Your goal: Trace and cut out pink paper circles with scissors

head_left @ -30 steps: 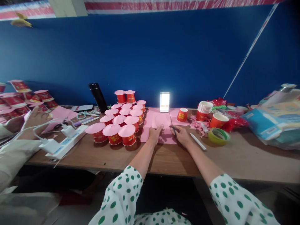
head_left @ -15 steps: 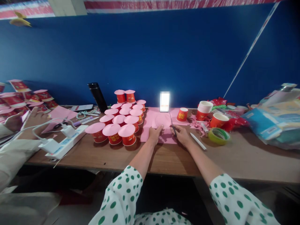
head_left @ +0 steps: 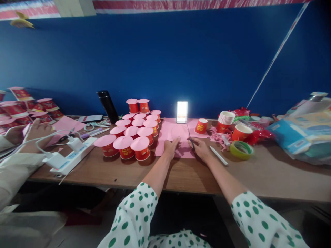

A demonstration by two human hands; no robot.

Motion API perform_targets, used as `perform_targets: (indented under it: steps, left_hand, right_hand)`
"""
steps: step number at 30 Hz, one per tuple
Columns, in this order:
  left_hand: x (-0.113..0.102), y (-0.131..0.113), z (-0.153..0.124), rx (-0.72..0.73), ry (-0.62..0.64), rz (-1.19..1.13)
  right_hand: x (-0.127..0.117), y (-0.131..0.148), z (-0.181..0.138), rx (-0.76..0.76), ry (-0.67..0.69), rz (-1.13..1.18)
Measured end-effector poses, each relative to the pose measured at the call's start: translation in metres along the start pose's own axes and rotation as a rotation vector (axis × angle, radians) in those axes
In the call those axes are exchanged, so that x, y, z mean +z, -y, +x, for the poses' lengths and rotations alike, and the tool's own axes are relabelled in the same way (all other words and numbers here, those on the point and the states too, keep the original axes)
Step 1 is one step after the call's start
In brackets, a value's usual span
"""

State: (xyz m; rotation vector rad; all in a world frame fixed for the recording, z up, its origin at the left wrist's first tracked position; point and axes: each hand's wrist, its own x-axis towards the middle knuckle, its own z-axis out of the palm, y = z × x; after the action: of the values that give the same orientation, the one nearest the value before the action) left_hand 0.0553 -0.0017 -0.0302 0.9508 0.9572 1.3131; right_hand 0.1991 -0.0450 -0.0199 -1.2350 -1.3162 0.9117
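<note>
My left hand (head_left: 171,148) is closed on the near edge of a round pink paper piece (head_left: 179,132), pinching it between thumb and fingers. Beneath it lie larger pink paper sheets (head_left: 160,144) on the table. In my right hand (head_left: 201,148) are dark scissors (head_left: 190,138), their thin blades pointing away from me at the right of the round piece. The grip hides most of their handles. Just beyond the right hand stands an upside-down red paper cup (head_left: 201,126). A white pen (head_left: 218,156) lies to the right of that hand.
Red cups topped with pink discs (head_left: 126,148) stand at left, near a black flask (head_left: 107,107) and a power strip (head_left: 73,157). A lit phone (head_left: 182,112) leans on the wall. Rightward are paper scraps (head_left: 215,135), stacked cups (head_left: 225,122) and tape (head_left: 241,150). A co-worker's hand (head_left: 38,134) is far left.
Almost nothing differs. Both my hands, the round paper and the scissors keep nearly the same place; the co-worker's hand at far left has shifted slightly.
</note>
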Motion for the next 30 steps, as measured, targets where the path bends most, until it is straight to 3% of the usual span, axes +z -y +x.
perform_targets:
  steps: [30]
  left_hand:
    - [0.002, 0.000, -0.002, 0.006, 0.023, 0.003]
  right_hand:
    - [0.002, 0.012, -0.003, -0.044, -0.021, -0.076]
